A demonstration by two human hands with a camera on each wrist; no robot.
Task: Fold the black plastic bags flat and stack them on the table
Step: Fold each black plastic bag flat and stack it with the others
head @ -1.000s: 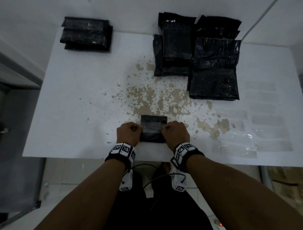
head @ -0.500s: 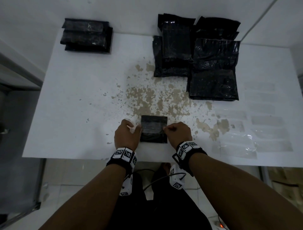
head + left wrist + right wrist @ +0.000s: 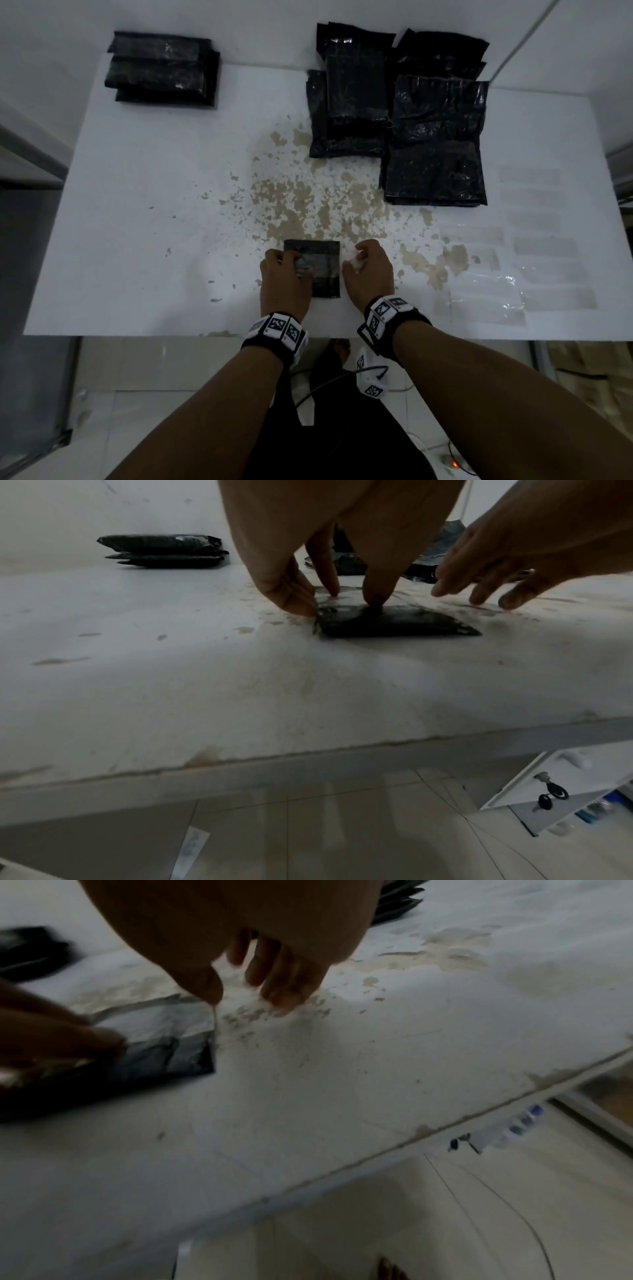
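A small folded black bag (image 3: 322, 270) with a paler band across it lies flat near the front edge of the white table (image 3: 137, 222). My left hand (image 3: 294, 267) rests on its left part. In the left wrist view the left hand (image 3: 335, 601) has its thumb at the folded bag's (image 3: 394, 626) left corner and presses fingertips down on top. My right hand (image 3: 352, 263) sits just off the bag's right edge. Its fingers hang loosely onto the table, holding nothing (image 3: 246, 993). The bag (image 3: 161, 1047) lies left of it there.
A stack of folded black bags (image 3: 161, 68) sits at the far left corner. A pile of larger black bags (image 3: 411, 130) lies at the far middle-right. Clear strips (image 3: 486, 294) lie on the table's right side. The table's middle has worn brown patches.
Both hands held the bag's side edges as fists. Now the left hand has slid onto the bag's top, and the right hand has let go and moved off to the right.
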